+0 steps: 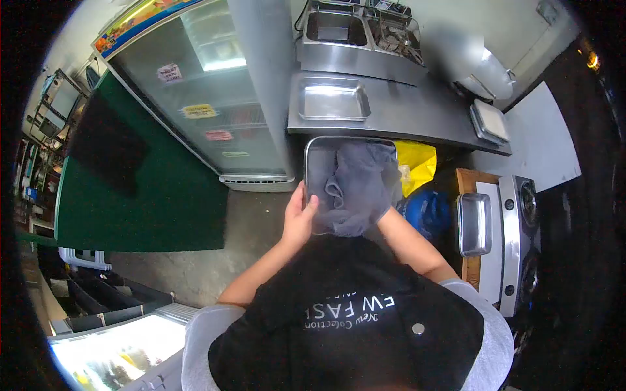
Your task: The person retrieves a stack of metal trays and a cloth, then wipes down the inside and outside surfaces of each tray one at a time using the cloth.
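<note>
One tray (315, 161) in left hand (298, 219); garment (365, 277): "New Colection" (fridge notes (199, 111) seemingly illegible).

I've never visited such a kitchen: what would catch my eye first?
Probably the bunched grey cloth at the centre, over a metal tray whose edge the left hand grips. Just right of it, bright yellow plastic stands out. At upper left, a tall glass-fronted fridge looms.

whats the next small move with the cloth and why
Probably sweep the gray cloth toward the left side of the metal tray: the cloth lies bunched over the middle and right, leaving that side bare, and the left hand grips the tray's edge there. The right hand is hidden by the cloth.
</note>
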Motion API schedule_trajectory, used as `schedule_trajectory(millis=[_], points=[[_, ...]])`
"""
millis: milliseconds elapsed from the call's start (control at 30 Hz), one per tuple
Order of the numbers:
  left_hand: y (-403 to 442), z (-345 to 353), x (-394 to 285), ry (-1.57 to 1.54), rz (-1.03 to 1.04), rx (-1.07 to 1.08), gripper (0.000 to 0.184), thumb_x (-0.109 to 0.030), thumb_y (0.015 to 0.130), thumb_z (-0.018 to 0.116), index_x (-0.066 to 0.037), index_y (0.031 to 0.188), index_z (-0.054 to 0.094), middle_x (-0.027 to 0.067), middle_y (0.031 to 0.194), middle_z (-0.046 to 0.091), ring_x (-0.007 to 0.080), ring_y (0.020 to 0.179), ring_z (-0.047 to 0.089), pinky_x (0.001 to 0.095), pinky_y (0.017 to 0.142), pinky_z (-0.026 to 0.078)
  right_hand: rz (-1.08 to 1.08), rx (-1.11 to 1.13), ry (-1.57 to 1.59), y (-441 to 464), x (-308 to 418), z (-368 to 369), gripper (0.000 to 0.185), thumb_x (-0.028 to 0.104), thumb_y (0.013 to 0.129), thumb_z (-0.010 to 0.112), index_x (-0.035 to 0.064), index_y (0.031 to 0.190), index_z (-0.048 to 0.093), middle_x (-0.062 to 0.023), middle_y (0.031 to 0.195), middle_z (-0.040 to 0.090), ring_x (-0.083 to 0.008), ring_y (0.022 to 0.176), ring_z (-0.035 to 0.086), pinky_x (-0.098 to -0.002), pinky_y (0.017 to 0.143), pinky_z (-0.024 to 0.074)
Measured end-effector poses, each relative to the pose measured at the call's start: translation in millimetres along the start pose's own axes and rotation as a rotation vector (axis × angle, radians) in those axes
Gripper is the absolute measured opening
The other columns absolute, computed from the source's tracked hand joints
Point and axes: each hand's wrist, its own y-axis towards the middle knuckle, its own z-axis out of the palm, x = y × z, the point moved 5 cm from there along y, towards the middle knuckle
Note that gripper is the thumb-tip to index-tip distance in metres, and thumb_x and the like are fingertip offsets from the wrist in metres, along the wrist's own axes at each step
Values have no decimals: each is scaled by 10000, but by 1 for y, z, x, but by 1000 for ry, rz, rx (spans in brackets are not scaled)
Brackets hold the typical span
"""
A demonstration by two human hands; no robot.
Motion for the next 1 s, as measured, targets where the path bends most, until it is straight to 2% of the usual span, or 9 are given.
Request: schedule_trajectory(millis=[133,233,433,533,633,700,733,900,1000], points=[[1,-10,5,-21,-27,15,503,-163,980,520,48,1405,354,74,1303,521,142,1182,472,284,1034,334,-60,-298,5,-11,26,0,453,248,816,567,21,1208,578,-173,1253,556,-339,1188,507,-416,1039,371],[7,-7,4,69,-20,115,486,-165,984,514,46,1397,369,72,1297,525,141,1179,472,286,1032,337,28,-252,652,1,37,-20,436,213,808,553,37,1205,586,-191,1248,552,-347,1172,511,-414,1032,376],[7,-17,4,-2,-21,94,495,-202,989,514,43,1395,373,89,1323,507,167,1221,453,308,1051,324,-181,-301,61,16,44,-46,355,163,795,588,33,1123,626,-159,1115,620,-334,1070,577,-441,958,433],[8,-24,3,-69,-45,50,534,-179,980,513,48,1424,320,122,1362,477,189,1257,430,317,1072,303,138,-308,-63,8,14,-62,281,149,783,584,10,1020,646,-164,996,640,-336,999,599,-458,902,455],[13,-23,3,23,-55,87,569,-120,949,551,54,1429,301,131,1372,471,186,1239,449,315,1064,319,416,-686,839,-9,-27,-82,211,219,799,606,31,894,619,-143,912,614,-301,907,601,-401,789,486],[9,-19,4,168,-73,139,587,-82,925,570,42,1432,300,119,1343,487,177,1215,467,310,1046,341,99,-745,-139,-8,-4,-116,201,209,804,609,36,903,624,-142,917,615,-296,905,605,-391,779,495],[7,-14,6,311,-90,188,611,-43,901,589,30,1435,300,106,1313,503,169,1190,484,305,1028,363,13,-241,-333,8,8,-121,270,216,808,607,42,1010,646,-141,1025,637,-301,992,605,-385,860,494],[13,20,-20,461,-60,397,676,4,815,621,-38,1429,341,62,1097,563,143,1042,554,296,912,447,-93,-435,208,-4,-7,-129,176,220,783,601,102,901,656,-117,969,663,-284,920,643,-392,794,509],[22,34,-18,592,-85,428,566,-21,788,603,-35,1330,442,115,1003,612,191,931,610,319,845,476,-51,-111,164,4,-2,-126,305,273,667,697,122,932,681,-115,869,658,-325,839,640,-392,743,513]])
